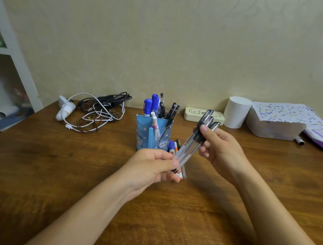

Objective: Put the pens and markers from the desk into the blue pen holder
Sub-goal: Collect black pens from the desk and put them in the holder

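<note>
A bundle of clear pens with black caps point(190, 143) is held slanted above the desk. My left hand point(150, 167) grips its lower end and my right hand point(219, 145) grips the capped upper end. The blue pen holder point(148, 134) stands just behind my left hand and holds several pens and blue-capped markers. A few loose pens and markers point(175, 148) lie on the desk beside the holder, partly hidden under the bundle and my left hand. One more marker point(299, 140) lies at the far right.
A tangle of cables with a white charger point(93, 112) lies at the back left. Behind the holder are a cream case point(193, 113), a white cup point(236, 112), and a box under spotted paper point(275, 127). A white shelf point(15, 60) stands left.
</note>
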